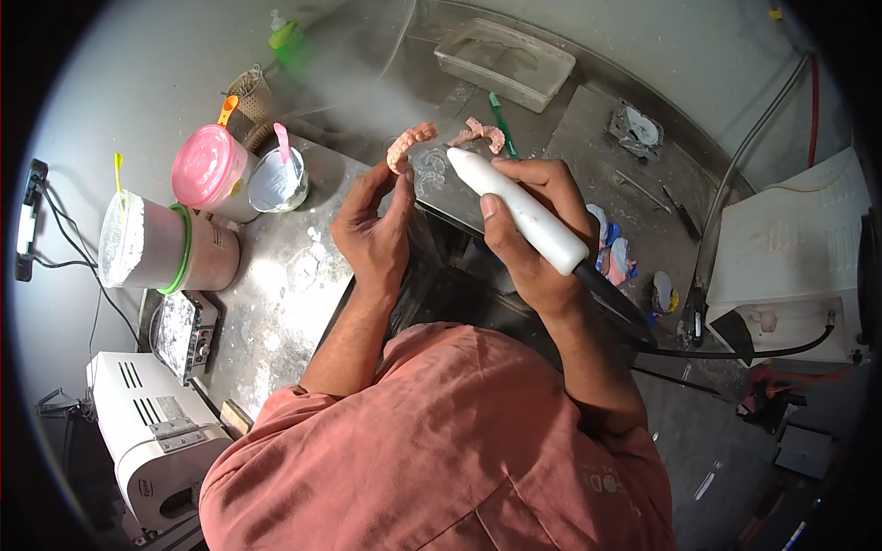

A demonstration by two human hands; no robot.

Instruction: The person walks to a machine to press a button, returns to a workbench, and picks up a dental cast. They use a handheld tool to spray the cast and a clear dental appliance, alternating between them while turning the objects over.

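Note:
A pink dental arch cast (411,145) is pinched at its lower end between the thumb and fingers of my left hand (375,216). My right hand (542,220) grips a white cylindrical handpiece (521,213) with a black cord at its rear end. The handpiece's narrow tip points up and left, a short way to the right of the cast. Behind the tip, a second pink cast (478,135) lies on the metal worktop beside a green toothbrush (502,124).
A grey tray (505,64) stands at the back. On the left are a pink-lidded tub (204,165), a mixing bowl (278,181) and a white tub (138,241). Tools (682,213) and a white machine (781,248) are at the right.

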